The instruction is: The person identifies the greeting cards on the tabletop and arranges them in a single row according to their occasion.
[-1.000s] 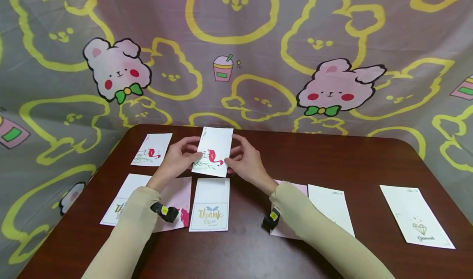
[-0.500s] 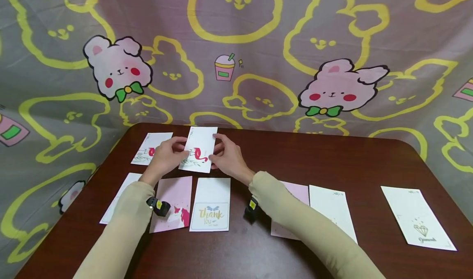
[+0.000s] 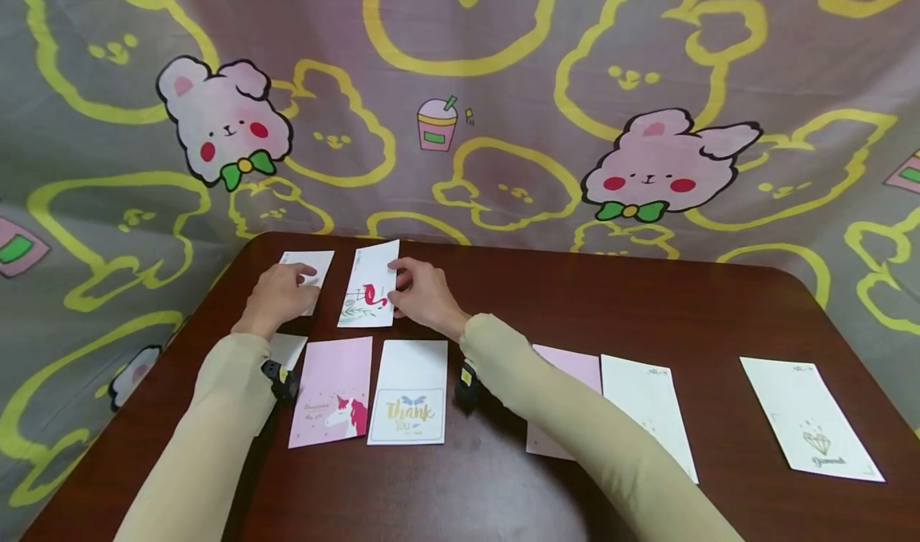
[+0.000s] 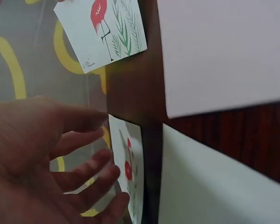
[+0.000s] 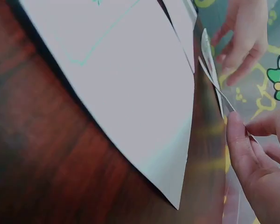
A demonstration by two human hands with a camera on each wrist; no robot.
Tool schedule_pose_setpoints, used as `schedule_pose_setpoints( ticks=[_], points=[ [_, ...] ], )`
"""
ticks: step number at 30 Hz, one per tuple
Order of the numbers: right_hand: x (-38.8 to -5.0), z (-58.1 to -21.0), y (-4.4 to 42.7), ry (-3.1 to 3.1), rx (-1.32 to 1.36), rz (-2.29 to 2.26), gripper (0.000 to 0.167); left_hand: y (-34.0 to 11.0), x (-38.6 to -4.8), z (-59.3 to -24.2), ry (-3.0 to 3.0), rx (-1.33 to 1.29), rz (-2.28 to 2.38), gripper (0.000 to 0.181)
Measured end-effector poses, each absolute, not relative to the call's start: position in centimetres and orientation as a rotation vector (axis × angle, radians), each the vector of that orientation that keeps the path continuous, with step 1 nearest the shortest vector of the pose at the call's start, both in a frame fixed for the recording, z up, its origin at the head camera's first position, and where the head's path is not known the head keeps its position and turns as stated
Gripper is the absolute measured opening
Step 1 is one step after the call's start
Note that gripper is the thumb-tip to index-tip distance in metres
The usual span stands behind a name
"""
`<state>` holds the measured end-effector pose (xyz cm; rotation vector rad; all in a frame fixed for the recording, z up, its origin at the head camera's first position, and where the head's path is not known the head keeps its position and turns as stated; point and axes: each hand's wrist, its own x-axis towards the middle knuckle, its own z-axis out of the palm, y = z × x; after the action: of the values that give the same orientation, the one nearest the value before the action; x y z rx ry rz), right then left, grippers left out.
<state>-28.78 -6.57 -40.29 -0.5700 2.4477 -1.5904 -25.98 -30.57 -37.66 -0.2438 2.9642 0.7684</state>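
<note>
The right hand (image 3: 426, 293) pinches the right edge of a white flamingo card (image 3: 372, 285), tilted above the table; in the right wrist view, thumb and fingers of the right hand (image 5: 261, 158) grip that card's edge. Over a second flamingo card (image 3: 322, 267) at the back left is the left hand (image 3: 279, 298), fingers loosely bent. From the left wrist view, the left hand (image 4: 60, 163) has spread fingers beside the lying flamingo card (image 4: 130, 163) and holds nothing; whether it touches that card I cannot tell.
In front lie a partly covered white card (image 3: 289, 350), a pink unicorn card (image 3: 332, 390) and a "Thank you" card (image 3: 410, 366). Farther right are another pink card (image 3: 568, 362), a white card (image 3: 640, 382) and a diamond card (image 3: 812, 414). A patterned cloth (image 3: 503, 111) hangs behind the table.
Both hands have moved left, and the flamingo card with them. The left hand has let go of it and shifted over the back-left card; the right hand still holds it.
</note>
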Motion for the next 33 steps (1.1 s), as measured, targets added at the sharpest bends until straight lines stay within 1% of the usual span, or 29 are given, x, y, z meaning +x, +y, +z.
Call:
schedule_pose_setpoints(
  ticks=[5,10,15,33],
  points=[
    [-29.1,-40.3,-7.7,2.597,-0.654,-1.361,0.038,-31.3,-25.8,-37.9,2.923,-0.227,0.678,0.045],
    [-29.3,-40.3,-8.6,2.710,-0.682,-1.185,0.036,-31.6,-26.1,-37.9,2.900,-0.217,0.684,0.043],
    [-29.7,-40.5,-9.5,2.722,-0.626,-1.127,0.035,-31.8,-26.5,-38.0,2.872,-0.223,0.685,0.041],
    [-30.2,-40.7,-11.1,2.759,-0.569,-1.033,0.036,-32.2,-26.6,-37.9,2.883,-0.186,0.691,0.041]
  ],
)
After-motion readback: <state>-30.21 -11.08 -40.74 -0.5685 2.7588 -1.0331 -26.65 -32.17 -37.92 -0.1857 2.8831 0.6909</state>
